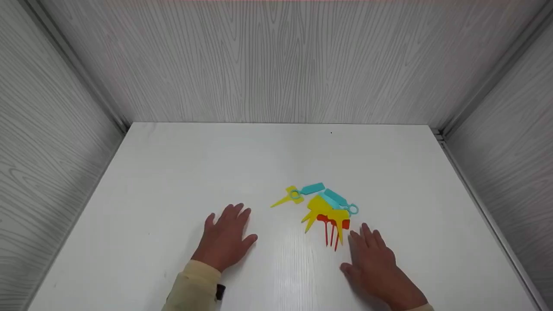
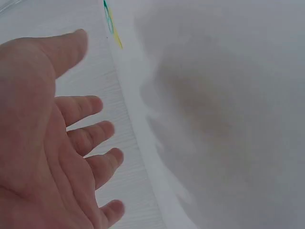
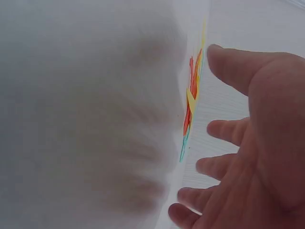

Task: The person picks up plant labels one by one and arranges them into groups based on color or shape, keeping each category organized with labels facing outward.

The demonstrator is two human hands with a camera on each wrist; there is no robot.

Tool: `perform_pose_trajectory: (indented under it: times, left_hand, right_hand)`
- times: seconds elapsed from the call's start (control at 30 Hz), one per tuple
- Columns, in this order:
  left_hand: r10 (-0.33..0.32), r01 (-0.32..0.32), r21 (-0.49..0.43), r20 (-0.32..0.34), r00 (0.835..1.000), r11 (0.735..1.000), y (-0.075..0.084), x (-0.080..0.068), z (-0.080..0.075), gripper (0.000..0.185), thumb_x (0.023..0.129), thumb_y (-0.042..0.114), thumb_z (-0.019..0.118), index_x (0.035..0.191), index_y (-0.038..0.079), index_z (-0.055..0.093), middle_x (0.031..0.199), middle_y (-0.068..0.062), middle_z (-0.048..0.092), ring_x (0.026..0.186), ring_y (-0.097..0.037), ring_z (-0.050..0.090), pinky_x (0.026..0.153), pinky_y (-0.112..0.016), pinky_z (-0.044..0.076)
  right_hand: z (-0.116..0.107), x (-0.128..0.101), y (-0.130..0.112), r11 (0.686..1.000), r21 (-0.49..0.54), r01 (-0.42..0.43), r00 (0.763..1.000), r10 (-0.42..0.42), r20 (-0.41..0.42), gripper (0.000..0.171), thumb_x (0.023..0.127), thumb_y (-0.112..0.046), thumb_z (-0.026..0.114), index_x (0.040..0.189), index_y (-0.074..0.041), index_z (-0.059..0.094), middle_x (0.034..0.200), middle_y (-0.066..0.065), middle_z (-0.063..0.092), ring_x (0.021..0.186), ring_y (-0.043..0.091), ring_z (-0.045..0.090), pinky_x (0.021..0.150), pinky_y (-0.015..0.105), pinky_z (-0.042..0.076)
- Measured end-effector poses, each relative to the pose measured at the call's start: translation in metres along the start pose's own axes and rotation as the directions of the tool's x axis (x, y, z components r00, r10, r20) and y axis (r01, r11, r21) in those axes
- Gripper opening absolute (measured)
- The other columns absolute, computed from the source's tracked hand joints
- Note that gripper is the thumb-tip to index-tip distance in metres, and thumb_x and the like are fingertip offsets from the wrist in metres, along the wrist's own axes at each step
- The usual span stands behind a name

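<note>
While both hands are spread palm-down, the loose heap of flat coloured pieces [image 1: 320,204] lies on the white table [image 1: 207,164], and directions count from that heap, twelve being the far side. The left hand [image 1: 224,239] is well apart at about half past eight, its fingers parted, reaching out towards one o'clock and gripping nothing. The right hand [image 1: 373,268] is much nearer, at about half past four, fingers stretched towards eleven, thumb out to its side, likewise gripping nothing; its fingertips are just beside the heap. Whether any fingertips touch the table I cannot tell.

At the heap's ten o'clock a yellow spike [image 1: 283,200] points its stem towards eight, its head meeting the ring of a turquoise tag [image 1: 313,188]. A second turquoise tag [image 1: 336,198] lies at one, its ring at three. Nearer six, a yellow piece [image 1: 339,215] partly covers some red pieces [image 1: 346,224], whose thin stems point to six. A pale sleeve [image 1: 192,283] shows at eight, a wood-grain panel [image 1: 276,60] at twelve
</note>
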State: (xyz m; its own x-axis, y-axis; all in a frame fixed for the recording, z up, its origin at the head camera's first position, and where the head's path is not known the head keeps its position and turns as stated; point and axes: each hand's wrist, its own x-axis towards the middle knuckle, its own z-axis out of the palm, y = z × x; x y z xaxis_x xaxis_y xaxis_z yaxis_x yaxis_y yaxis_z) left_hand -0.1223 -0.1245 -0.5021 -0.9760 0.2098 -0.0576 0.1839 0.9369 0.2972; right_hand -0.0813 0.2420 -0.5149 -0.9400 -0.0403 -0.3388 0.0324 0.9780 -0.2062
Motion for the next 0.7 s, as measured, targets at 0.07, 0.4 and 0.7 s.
perform_pose_trajectory:
  times: [0.07,0.4,0.7]
  left_hand:
    - [0.001,-0.001,-0.019,-0.006,1.000,1.000,0.009,0.011,0.001,0.059,0.103,0.036,0.080,0.153,0.009,0.065,0.157,-0.012,0.062,0.149,-0.032,0.055,0.121,-0.060,0.043]
    - [-0.028,0.031,-0.073,0.039,0.999,0.997,0.062,0.082,0.007,0.047,0.102,0.031,0.083,0.138,0.003,0.073,0.118,-0.010,0.068,0.105,-0.026,0.064,0.100,-0.042,0.060]
    - [-0.041,0.040,-0.025,-0.004,0.999,0.999,0.088,0.127,0.029,0.067,0.096,0.050,0.084,0.143,0.005,0.068,0.127,-0.014,0.062,0.112,-0.031,0.056,0.096,-0.047,0.059]
  right_hand:
    - [0.001,0.003,0.000,0.999,0.001,-0.036,0.999,0.036,0.038,0.109,0.087,-0.054,0.091,0.169,-0.004,0.038,0.179,0.030,0.021,0.163,0.058,0.017,0.120,0.083,0.023]
    - [-0.006,0.013,-0.001,0.998,0.000,-0.061,0.996,0.061,0.070,0.105,0.085,-0.053,0.095,0.161,0.002,0.046,0.174,0.034,0.030,0.159,0.060,0.025,0.120,0.082,0.026]
    - [-0.003,0.012,-0.002,0.998,-0.020,-0.055,0.997,0.056,0.048,0.104,0.083,-0.052,0.096,0.161,-0.001,0.049,0.174,0.031,0.034,0.160,0.058,0.029,0.121,0.080,0.029]
